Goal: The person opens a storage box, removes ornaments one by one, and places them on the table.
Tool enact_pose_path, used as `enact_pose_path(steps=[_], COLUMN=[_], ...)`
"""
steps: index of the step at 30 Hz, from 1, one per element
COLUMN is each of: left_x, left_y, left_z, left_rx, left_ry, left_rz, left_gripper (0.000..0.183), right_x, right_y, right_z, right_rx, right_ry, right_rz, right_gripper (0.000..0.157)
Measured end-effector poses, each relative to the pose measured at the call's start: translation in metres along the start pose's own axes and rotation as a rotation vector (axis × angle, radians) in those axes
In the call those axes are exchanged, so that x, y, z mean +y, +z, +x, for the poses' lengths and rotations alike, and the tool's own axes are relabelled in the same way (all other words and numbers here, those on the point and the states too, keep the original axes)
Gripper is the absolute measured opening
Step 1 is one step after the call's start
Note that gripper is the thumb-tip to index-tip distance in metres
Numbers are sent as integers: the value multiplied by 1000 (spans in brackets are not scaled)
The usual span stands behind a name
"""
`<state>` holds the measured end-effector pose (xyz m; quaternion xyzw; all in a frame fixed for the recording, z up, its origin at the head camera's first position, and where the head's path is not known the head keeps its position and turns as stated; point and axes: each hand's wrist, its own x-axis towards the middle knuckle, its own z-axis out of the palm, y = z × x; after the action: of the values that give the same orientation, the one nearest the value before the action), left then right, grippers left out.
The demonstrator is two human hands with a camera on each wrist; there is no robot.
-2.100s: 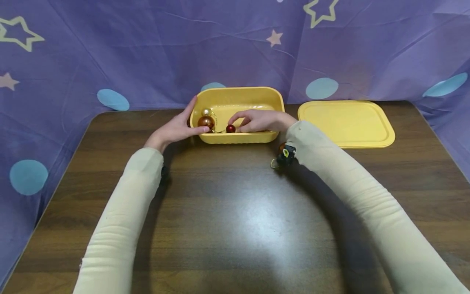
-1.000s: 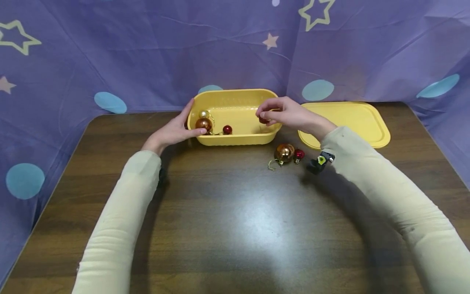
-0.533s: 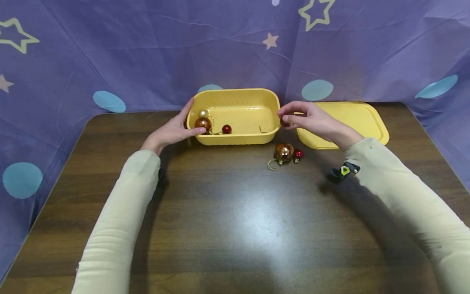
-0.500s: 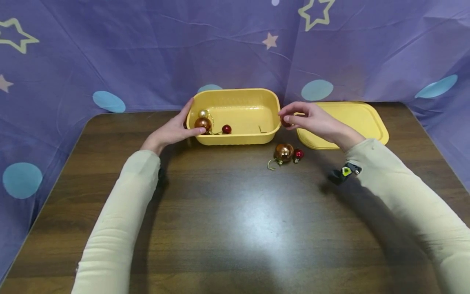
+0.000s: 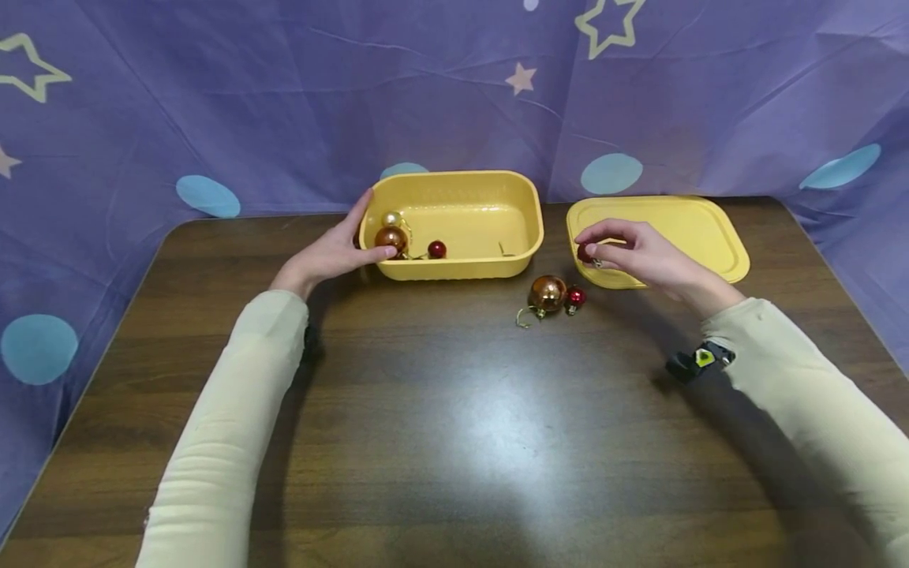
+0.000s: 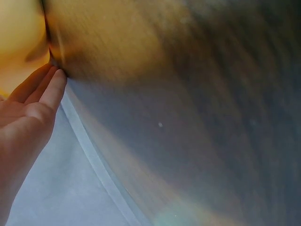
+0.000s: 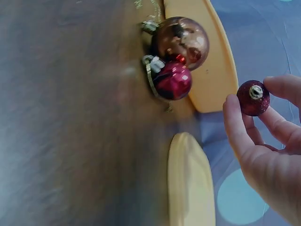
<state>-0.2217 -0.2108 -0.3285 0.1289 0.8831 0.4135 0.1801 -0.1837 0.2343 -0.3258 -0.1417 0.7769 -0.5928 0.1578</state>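
Observation:
My left hand [image 5: 330,248] holds the left end of a yellow plastic container [image 5: 458,270], with the thumb over the front rim and the fingers along the outer side. Inside, near that thumb, lie a copper Christmas bauble [image 5: 389,238], a small gold one [image 5: 391,219] and a small red one [image 5: 436,249]. My right hand [image 5: 649,256] pinches a dark red glittery bauble [image 7: 253,100] between thumb and fingertips, above the lid's left edge. On the table, a large copper bauble [image 5: 548,293] and a small shiny red bauble [image 5: 575,297] sit side by side.
The yellow lid [image 5: 692,237] lies flat on the wooden table [image 5: 426,410], right of the container. A thin gold cord [image 5: 524,318] trails from the copper bauble, and another gold bit [image 5: 505,251] lies inside the container. A purple patterned cloth [image 5: 454,87] hangs behind.
My right hand has lifted a dark red bauble out of the container and carried it right, over the lid's left edge. My left hand has kept its place on the container.

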Motion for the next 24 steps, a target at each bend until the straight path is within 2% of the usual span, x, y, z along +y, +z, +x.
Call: enact_pose_path(steps=[6, 17, 24], left_x=[-1, 2, 1], left_y=[-1, 0, -1], left_z=[1, 0, 3], left_rx=[-1, 1, -17], left_ry=[11, 16, -5], left_rz=[6, 17, -5], left_gripper=[106, 105, 105], right_x=[13, 27, 32], right_y=[-7, -10, -7], right_z=[-11, -26, -32], right_rx=[-33, -9, -37], right_ry=[-24, -67, -69], right_rz=[74, -134, -92], right_gripper=[25, 30, 28])
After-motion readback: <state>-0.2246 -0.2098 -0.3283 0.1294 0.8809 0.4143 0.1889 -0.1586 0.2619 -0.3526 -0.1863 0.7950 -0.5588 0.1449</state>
